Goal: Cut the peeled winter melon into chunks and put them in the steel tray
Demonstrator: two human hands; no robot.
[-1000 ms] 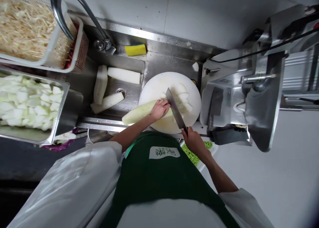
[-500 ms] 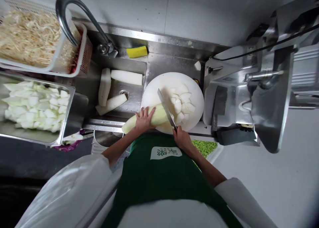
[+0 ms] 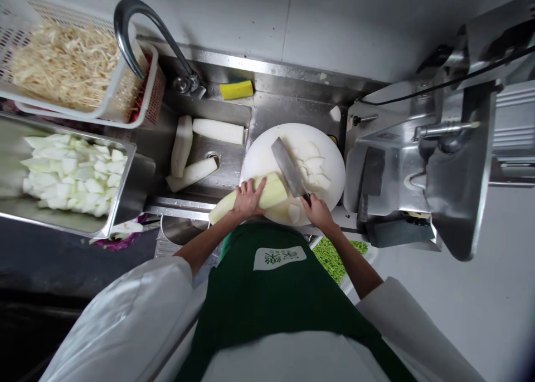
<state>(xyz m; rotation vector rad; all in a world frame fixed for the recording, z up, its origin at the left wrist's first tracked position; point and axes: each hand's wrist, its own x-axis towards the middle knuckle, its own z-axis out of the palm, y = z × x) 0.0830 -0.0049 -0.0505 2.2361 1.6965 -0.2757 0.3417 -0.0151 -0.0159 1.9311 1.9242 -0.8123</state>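
On the round board [image 3: 259, 153], my left hand [image 3: 247, 198] presses, fingers spread, on the peeled melon [image 3: 273, 191] at 9 o'clock. My right hand [image 3: 320, 212], closed round the cleaver [image 3: 286, 167], has tipped its blade flat since 0.5 s ago, toward cut pieces [image 3: 313, 167] at 1 o'clock: that slice looks done.

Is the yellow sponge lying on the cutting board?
No, the yellow sponge sits on the sink ledge by the faucet, away from the cutting board.

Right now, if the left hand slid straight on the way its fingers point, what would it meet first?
Likely bare cutting board beyond the peeled vegetable that the left hand presses; the cleaver lies just right of that line.
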